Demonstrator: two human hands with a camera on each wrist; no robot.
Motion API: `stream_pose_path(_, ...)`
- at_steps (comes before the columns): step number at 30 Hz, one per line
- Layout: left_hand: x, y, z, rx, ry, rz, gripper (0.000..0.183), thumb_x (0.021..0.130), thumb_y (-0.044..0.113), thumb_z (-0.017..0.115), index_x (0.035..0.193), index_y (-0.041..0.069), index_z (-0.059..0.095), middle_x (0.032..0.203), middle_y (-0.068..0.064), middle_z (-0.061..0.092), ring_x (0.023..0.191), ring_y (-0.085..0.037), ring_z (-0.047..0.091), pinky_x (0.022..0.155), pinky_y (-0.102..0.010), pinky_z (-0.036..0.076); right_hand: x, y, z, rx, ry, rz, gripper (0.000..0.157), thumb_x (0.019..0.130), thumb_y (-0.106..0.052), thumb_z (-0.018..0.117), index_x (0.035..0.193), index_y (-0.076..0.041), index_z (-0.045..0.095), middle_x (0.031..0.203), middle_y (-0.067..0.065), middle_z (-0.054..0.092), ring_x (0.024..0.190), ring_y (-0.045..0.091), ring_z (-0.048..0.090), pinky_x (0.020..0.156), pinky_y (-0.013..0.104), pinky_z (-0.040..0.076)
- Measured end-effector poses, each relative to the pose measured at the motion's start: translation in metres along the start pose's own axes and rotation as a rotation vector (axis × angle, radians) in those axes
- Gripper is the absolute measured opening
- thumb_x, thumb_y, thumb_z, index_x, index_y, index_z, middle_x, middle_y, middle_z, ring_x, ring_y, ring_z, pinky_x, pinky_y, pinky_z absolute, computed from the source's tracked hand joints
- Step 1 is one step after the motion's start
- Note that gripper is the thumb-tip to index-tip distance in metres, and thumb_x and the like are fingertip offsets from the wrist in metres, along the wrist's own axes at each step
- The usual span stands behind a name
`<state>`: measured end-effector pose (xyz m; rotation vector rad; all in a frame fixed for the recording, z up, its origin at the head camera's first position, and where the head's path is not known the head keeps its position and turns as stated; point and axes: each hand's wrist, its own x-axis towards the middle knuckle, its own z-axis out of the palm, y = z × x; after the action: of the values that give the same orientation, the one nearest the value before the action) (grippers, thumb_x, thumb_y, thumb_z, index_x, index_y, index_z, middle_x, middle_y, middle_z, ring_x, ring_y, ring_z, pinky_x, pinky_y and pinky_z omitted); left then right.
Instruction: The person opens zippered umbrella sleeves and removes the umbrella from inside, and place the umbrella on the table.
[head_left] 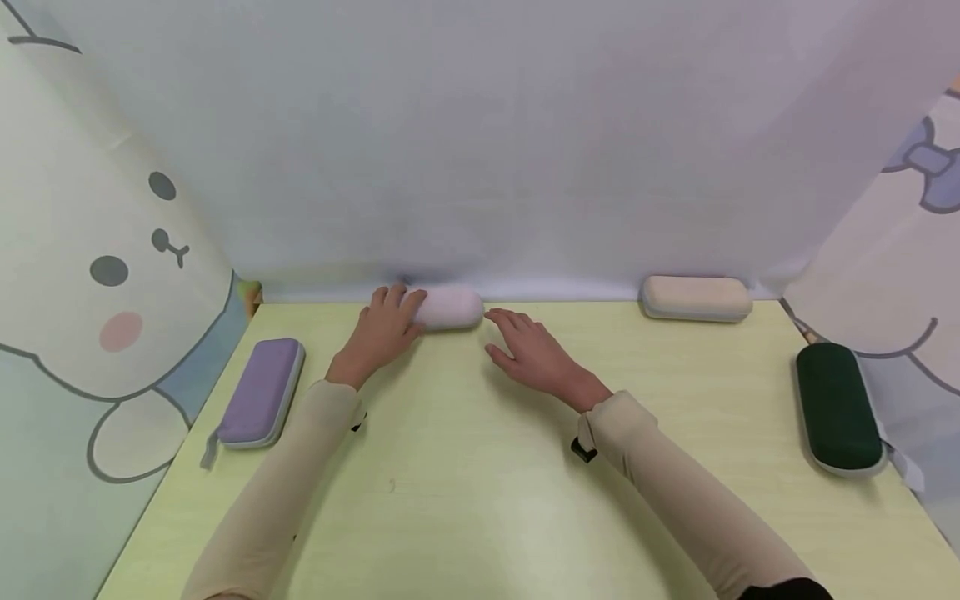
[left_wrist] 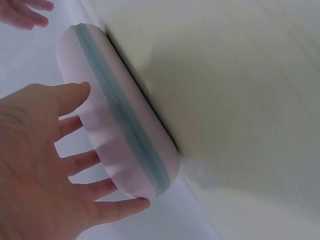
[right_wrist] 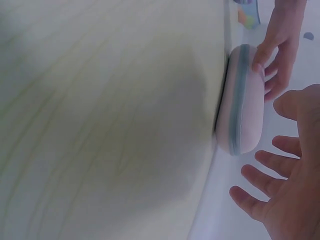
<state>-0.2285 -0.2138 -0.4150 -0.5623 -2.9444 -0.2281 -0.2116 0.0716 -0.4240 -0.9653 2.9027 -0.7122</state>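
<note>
A pale pink zip case with a grey-blue zip band lies at the table's back edge. My left hand is over its left end. In the left wrist view the thumb and spread fingers lie along the pink case, at least some seeming to touch it, not curled round it. Off the case's right end hovers my right hand, empty, fingers loosely extended. A gap between the right fingers and the case shows in the right wrist view.
A purple zip case with a strap lies at the table's left. Towards the back right is a cream case, and a dark green case sits by the right edge. A pale curtain hangs behind the table.
</note>
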Motion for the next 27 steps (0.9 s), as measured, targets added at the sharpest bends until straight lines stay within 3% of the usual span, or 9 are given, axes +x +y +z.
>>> stream_pose_path(6, -0.001, 0.014, 0.0, -0.031, -0.001, 0.025, 0.047, 0.097, 0.029, 0.06, 0.141, 0.018, 0.047, 0.142, -0.019, 0.046, 0.133, -0.047, 0.04, 0.086, -0.066, 0.048, 0.004, -0.001, 0.001, -0.017, 0.025, -0.017, 0.057, 0.101, -0.035, 0.053, 0.149, -0.011, 0.036, 0.154, 0.01, 0.04, 0.139, 0.032, 0.043, 0.106, 0.057, 0.042)
stream_pose_path(12, -0.003, 0.034, 0.008, 0.036, 0.032, 0.058, 0.045, 0.096, 0.031, 0.062, 0.138, 0.022, 0.049, 0.138, -0.016, 0.05, 0.127, -0.044, 0.046, 0.078, -0.06, 0.052, 0.005, -0.001, 0.002, -0.06, 0.043, -0.013, 0.059, 0.098, -0.032, 0.06, 0.148, -0.008, 0.038, 0.152, 0.014, 0.042, 0.136, 0.036, 0.045, 0.103, 0.054, 0.044)
stream_pose_path(21, -0.007, 0.063, 0.011, 0.117, 0.045, 0.093, 0.042, 0.094, 0.034, 0.065, 0.133, 0.026, 0.051, 0.124, -0.012, 0.056, 0.107, -0.04, 0.055, 0.062, -0.051, 0.053, -0.003, 0.003, -0.007, -0.073, 0.003, 0.044, 0.055, 0.094, -0.032, 0.066, 0.144, -0.015, 0.049, 0.14, 0.012, 0.052, 0.126, 0.033, 0.051, 0.098, 0.048, 0.05)
stream_pose_path(27, -0.01, 0.073, 0.012, 0.128, 0.068, 0.094, 0.045, 0.09, 0.036, 0.071, 0.125, 0.014, 0.055, 0.115, -0.007, 0.057, 0.099, -0.035, 0.054, 0.054, -0.043, 0.052, -0.014, 0.008, -0.012, -0.024, -0.002, 0.041, 0.052, 0.09, -0.028, 0.072, 0.138, -0.014, 0.055, 0.137, 0.009, 0.054, 0.121, 0.03, 0.052, 0.095, 0.045, 0.051)
